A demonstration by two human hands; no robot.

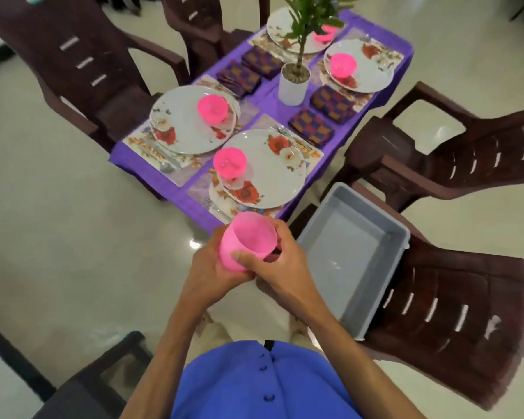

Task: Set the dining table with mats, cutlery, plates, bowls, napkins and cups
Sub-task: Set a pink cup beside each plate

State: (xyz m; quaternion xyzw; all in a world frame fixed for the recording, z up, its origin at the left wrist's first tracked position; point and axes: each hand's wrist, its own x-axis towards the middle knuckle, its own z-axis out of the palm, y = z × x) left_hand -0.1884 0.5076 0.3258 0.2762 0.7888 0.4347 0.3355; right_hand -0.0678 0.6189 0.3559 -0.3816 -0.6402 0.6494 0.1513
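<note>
One pink cup (248, 241) held in the air just short of the table's near corner, mouth tilted toward the table. Left hand (208, 267) wraps its base, right hand (277, 261) clamps the side, thumb on the wall. Four plates on the purple table (266, 104), pink bowl on each. Grey tub (350, 258) on the chair (454, 300) at right.

Translucent pink plastic cup (248, 241), smooth; glossy white floral ceramic plates (265, 167); matt grey plastic tub (350, 252); purple cloth-covered tabletop (263, 104).
</note>
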